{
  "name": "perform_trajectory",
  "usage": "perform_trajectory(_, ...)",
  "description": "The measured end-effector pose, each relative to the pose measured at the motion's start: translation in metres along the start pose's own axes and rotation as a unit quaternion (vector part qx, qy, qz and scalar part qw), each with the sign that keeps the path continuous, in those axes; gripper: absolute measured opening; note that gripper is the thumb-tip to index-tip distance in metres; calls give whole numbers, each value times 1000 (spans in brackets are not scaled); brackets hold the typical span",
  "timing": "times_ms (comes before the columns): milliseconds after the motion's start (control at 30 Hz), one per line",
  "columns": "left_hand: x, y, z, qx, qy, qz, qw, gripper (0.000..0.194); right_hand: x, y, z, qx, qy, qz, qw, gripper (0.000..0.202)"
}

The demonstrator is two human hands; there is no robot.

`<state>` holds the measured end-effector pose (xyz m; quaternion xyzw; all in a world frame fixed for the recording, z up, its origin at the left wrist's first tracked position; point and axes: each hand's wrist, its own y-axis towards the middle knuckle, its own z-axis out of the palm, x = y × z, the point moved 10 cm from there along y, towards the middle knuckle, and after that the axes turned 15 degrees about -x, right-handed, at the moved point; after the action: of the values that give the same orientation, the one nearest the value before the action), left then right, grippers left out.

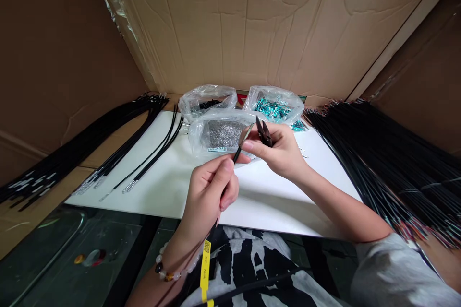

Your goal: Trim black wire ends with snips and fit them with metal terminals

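Wrapped round a black cable (237, 154), my left hand (211, 184) holds it near its upper end. The cable runs down past my wrist, where a yellow label (205, 268) hangs. Its end looks pale and thin; the exact kind of tip is too small to tell. My right hand (284, 151) pinches this end between thumb and fingers. In that same hand sits a pair of dark-handled snips (264, 132), blades pointing up and slightly apart. Just behind both hands lies a clear bag (201, 139) of small silvery metal parts.
A bag of teal pieces (273, 108) and a bag with black parts (209, 103) stand behind, against the cardboard wall (234, 33). Black cables (118, 129) lie on the left of the white board (165, 192); a large cable bundle (403, 153) lies right.
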<state>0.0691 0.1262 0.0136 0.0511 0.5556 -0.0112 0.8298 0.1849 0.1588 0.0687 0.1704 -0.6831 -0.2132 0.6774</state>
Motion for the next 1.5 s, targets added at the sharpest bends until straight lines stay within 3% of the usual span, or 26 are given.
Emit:
perform_trajectory(200,2,-17,23,116,-94,-106,983,30,3,-5,-2,-1,-14,-21,1000,50)
perform_trajectory(300,3,-18,27,143,-107,-121,976,32,5,-6,-3,-7,-5,-25,1000,48)
perform_trajectory(367,3,-12,22,117,-74,-90,986,33,11,-6,-1,-4,1,-32,999,43)
perform_trajectory(500,-6,-2,0,10,7,5,1000,28,18,-10,6,25,-23,-33,999,33)
perform_trajectory(600,-6,-2,-5,-12,8,-9,1000,25,27,-12,5,39,-63,-61,995,33)
perform_trajectory(800,-14,-10,-6,-4,-22,-32,999,28,59,-25,3,88,-202,-227,949,25)
perform_trajectory(967,-17,-23,3,39,-59,-62,996,30,82,-40,6,38,-290,-385,875,21)
perform_trajectory(1267,-19,-32,8,83,-87,-101,988,32,85,-47,8,-3,-296,-444,846,32)
perform_trajectory(1400,-20,-35,7,80,-77,-98,989,32,86,-49,10,3,-295,-447,845,34)
perform_trajectory(1500,-21,-34,5,65,-65,-98,991,33,90,-53,12,9,-295,-477,828,28)
